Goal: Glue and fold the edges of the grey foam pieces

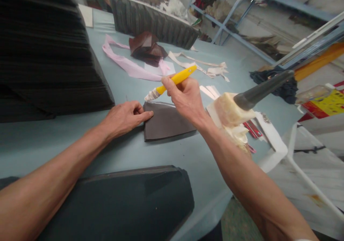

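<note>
In the head view my right hand (186, 97) is closed around the yellow handle of a brush (178, 79). The brush's white-coated tip is at the far left corner of a stack of dark brown flat pieces (169, 122), along whose far edge runs a thin shiny white line. My left hand (126, 117) has its thumb pressed on the stack's left edge, fingers curled beside it. Right of my right hand stands a cream-crusted pot (227, 108) with a dark tapered handle (264, 90) sticking out. I cannot see into the pot.
A tall pile of black sheets (51, 58) rises at left, and dark green panels (120, 205) lie in front. Behind are a pink strip (123, 63), brown crumpled material (147, 49), pale strips (193, 60) and a dark row of pieces (153, 22). Blue shelving (223, 26) stands beyond.
</note>
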`<act>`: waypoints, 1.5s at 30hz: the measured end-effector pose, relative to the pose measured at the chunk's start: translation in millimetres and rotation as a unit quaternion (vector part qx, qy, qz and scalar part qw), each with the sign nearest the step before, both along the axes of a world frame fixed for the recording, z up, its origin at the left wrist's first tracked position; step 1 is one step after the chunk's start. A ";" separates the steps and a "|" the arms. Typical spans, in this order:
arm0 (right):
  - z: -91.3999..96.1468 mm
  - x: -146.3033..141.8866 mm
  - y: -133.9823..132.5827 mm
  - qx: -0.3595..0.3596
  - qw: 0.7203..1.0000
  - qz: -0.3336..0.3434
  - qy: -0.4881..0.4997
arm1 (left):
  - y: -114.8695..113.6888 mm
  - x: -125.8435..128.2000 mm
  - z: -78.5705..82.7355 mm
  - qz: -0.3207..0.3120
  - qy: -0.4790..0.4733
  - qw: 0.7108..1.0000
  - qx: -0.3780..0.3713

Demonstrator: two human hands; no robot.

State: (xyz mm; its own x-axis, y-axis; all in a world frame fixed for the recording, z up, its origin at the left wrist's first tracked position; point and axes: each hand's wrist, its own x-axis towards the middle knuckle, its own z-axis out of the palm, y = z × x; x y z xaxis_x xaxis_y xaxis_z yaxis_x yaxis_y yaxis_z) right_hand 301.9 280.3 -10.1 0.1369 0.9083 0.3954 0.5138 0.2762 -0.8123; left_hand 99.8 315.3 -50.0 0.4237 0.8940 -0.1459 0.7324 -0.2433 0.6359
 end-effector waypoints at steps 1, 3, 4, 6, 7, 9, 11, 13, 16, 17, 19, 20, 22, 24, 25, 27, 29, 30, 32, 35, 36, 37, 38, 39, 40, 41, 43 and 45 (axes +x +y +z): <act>-1.0 -0.8 1.4 0.002 1.000 0.000 -0.004 | -0.2 0.5 0.3 0.002 0.003 1.000 -0.001; -2.1 -1.3 2.8 -0.002 1.000 0.000 -0.014 | -0.7 1.6 1.3 0.004 0.007 1.000 -0.002; -2.4 -1.2 3.0 -0.007 1.000 0.001 -0.019 | -1.1 2.2 2.0 0.005 0.008 1.000 -0.003; -2.7 -0.2 2.6 -0.016 0.999 0.003 -0.028 | -2.0 3.1 3.5 0.007 0.011 1.000 -0.004; -2.8 0.6 2.2 -0.018 0.999 0.003 -0.033 | -2.4 3.3 4.2 0.007 0.011 1.000 -0.005; -2.9 3.1 1.3 -0.016 0.999 -0.002 -0.043 | -2.9 3.3 4.6 0.007 0.008 1.000 -0.005; -3.1 6.9 0.5 -0.015 0.998 -0.008 -0.055 | -2.6 2.8 3.8 0.007 0.002 1.000 -0.003; -3.4 11.6 -0.1 -0.017 0.998 -0.017 -0.065 | -1.5 2.3 2.1 0.006 0.002 1.000 0.000; -3.4 20.0 -2.1 -0.015 0.997 -0.033 -0.072 | 0.7 1.9 0.0 0.002 0.009 1.000 0.003; -2.9 23.0 -3.5 -0.014 0.996 -0.038 -0.074 | 1.3 1.8 -0.2 0.001 0.011 1.000 0.003; -1.0 29.4 -7.5 -0.020 0.995 -0.045 -0.084 | 2.1 1.7 -0.3 0.002 0.014 1.000 0.001; 0.5 32.7 -10.2 -0.026 0.994 -0.049 -0.090 | 2.3 1.6 -0.2 0.004 0.015 1.000 -0.001; 4.0 39.6 -16.2 -0.039 0.993 -0.056 -0.099 | 2.7 1.6 -0.3 0.006 0.012 1.000 -0.003; 7.3 46.6 -22.6 -0.046 0.991 -0.066 -0.107 | 3.2 1.6 -0.7 0.006 0.010 1.000 -0.005; 8.5 50.2 -25.6 -0.047 0.990 -0.072 -0.111 | 3.5 1.6 -1.0 0.004 0.010 1.000 -0.005; 9.5 57.7 -31.0 -0.049 0.988 -0.087 -0.117 | 4.1 1.3 -1.6 0.003 0.016 1.000 -0.005; 8.7 65.8 -35.3 -0.049 0.987 -0.096 -0.119 | 4.6 0.8 -1.9 0.004 0.019 1.000 -0.004; 7.7 70.1 -37.1 -0.048 0.987 -0.098 -0.119 | 4.8 0.5 -1.9 0.004 0.019 1.000 -0.003; 5.8 78.5 -40.3 -0.042 0.987 -0.102 -0.119 | 5.3 0.0 -1.9 0.004 0.017 1.000 -0.001; 4.8 89.9 -45.1 -0.039 0.985 -0.119 -0.119 | 5.8 0.0 -2.0 0.004 0.018 1.000 0.002; 5.2 93.5 -46.9 -0.040 0.984 -0.126 -0.119 | 6.0 0.2 -2.2 0.004 0.019 1.000 0.001; 5.9 97.1 -49.0 -0.040 0.983 -0.132 -0.119 | 6.3 0.5 -2.4 0.004 0.018 1.000 0.001; 6.9 101.1 -51.3 -0.041 0.982 -0.139 -0.122 | 6.5 0.8 -2.8 0.003 0.017 1.000 0.000; 7.9 105.3 -53.8 -0.043 0.980 -0.148 -0.129 | 6.9 1.1 -3.2 0.002 0.016 1.000 -0.001; 9.1 110.0 -56.7 -0.045 0.976 -0.159 -0.141 | 7.4 1.2 -3.8 0.002 0.015 1.000 -0.001; 10.4 115.0 -59.7 -0.047 0.971 -0.172 -0.159 | 8.0 1.3 -4.4 0.001 0.016 1.000 0.000; 13.4 125.0 -66.5 -0.053 0.958 -0.199 -0.201 | 9.4 1.3 -5.6 -0.003 0.022 1.000 0.001; 17.5 132.1 -73.8 -0.053 0.948 -0.218 -0.225 | 10.8 1.1 -6.6 -0.008 0.027 1.000 0.003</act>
